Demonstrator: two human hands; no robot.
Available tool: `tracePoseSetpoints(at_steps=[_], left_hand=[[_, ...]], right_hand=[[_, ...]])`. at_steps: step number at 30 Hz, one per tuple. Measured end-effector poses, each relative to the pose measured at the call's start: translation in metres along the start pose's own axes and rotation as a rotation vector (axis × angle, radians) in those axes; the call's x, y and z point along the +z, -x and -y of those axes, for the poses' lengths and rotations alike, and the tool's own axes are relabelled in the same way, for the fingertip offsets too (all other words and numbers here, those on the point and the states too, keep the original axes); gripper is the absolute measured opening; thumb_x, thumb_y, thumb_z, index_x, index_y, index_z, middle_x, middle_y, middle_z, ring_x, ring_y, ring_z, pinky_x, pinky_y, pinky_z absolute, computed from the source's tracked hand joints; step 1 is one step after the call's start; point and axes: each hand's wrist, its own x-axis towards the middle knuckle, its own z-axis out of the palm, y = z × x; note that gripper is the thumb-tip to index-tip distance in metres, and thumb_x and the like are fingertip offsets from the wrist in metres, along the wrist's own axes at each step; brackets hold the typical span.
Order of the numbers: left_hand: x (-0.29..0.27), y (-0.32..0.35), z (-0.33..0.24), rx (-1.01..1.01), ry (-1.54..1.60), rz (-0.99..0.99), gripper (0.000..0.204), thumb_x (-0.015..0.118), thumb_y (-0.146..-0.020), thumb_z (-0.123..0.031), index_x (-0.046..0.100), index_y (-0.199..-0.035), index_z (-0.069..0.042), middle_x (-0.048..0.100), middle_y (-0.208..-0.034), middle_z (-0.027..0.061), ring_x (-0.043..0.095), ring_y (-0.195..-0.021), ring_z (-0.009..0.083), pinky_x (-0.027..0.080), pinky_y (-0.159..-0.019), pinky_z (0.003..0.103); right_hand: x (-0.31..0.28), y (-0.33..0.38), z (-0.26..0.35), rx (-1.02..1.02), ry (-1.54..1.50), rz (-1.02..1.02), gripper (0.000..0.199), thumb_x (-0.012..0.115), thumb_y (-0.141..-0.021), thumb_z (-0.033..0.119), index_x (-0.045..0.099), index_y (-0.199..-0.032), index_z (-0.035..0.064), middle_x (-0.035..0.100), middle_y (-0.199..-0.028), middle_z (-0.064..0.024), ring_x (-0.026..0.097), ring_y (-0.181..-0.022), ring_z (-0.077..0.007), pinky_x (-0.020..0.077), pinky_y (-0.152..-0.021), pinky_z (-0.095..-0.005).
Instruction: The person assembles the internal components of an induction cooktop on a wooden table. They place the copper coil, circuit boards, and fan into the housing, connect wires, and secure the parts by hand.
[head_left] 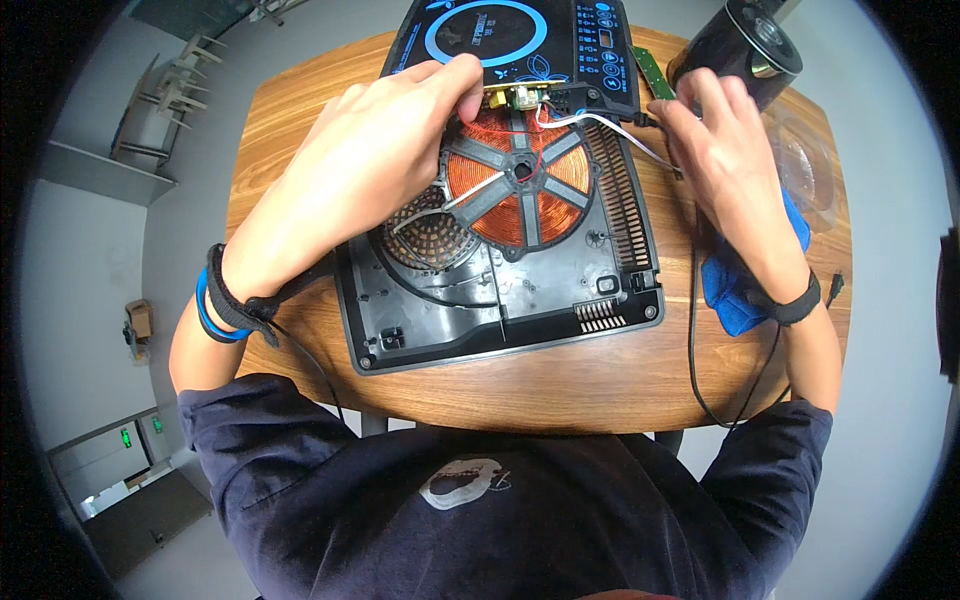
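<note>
Left hand (pixel 385 140) pinches a circuit board (pixel 515 96) above the copper coil (pixel 520 180) — right hand (pixel 715 150) grips white wires (pixel 640 135).

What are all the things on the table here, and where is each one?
Table: one, wooden brown, under everything.
Cooker base: one, black, opened up, centre.
Coil: one, copper orange, inside the base.
Top panel: one, black with a blue ring, far edge.
Circuit board: one, green, beside the panel.
Black cylinder: one, far right.
Cloth: one, blue, under the right wrist.
Cable: one, black, right.
Left hand: on small yellow part above coil.
Right hand: at the white wires.
</note>
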Motion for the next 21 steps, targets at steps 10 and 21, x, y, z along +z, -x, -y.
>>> tracePoseSetpoints(at_steps=[10, 21], left_hand=[[0.002, -0.008, 0.021, 0.094, 0.051, -0.045, 0.016, 0.061, -0.116, -0.007, 0.056, -0.131, -0.008, 0.078, -0.107, 0.0201, 0.077, -0.102, 0.0459, 0.059, -0.084, 0.051], [-0.009, -0.012, 0.066, -0.040, 0.715, 0.152, 0.022, 0.063, -0.121, -0.013, 0.061, -0.141, -0.004, 0.075, -0.119, 0.0040, 0.071, -0.113, 0.0072, 0.058, -0.097, 0.029]], right_hand=[[0.020, 0.032, 0.000, 0.192, -0.528, 0.306, 0.041, 0.080, -0.103, 0.008, 0.054, -0.132, -0.0011, 0.073, -0.121, -0.0260, 0.072, -0.116, -0.0483, 0.0602, -0.097, -0.0522], [0.016, 0.028, -0.003, 0.247, -0.535, 0.364, 0.016, 0.077, -0.100, 0.005, 0.068, -0.113, 0.0032, 0.066, -0.104, -0.0145, 0.068, -0.101, -0.0353, 0.0547, -0.096, -0.0477]])
